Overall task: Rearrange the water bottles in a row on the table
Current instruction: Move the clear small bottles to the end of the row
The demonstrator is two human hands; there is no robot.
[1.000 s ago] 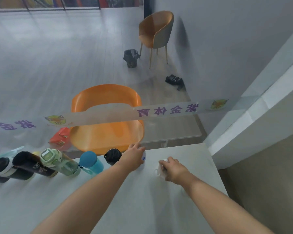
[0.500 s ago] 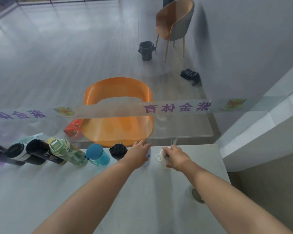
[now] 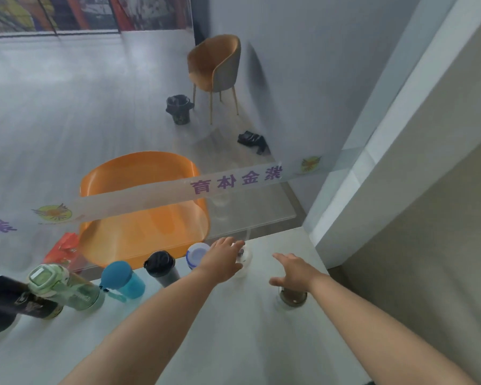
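Note:
Several bottles stand in a row along the far edge of the white table: a dark bottle, a green one, a blue one, a black-lidded tumbler and a white bottle with a blue-rimmed lid. At the row's right end stands a small clear white bottle. My left hand reaches over it, fingers curled on its top. My right hand hovers with fingers spread just above a clear bottle with a brown end, which stands nearer to me.
A glass wall with a frosted banner strip rises right behind the row. Behind the glass stand an orange chair and a red bag. A white wall column closes off the table's far right corner.
My left hand moved right from the blue-rimmed bottle onto the small white bottle. My right hand let go of that bottle, drew back and opened above the brown-ended bottle.

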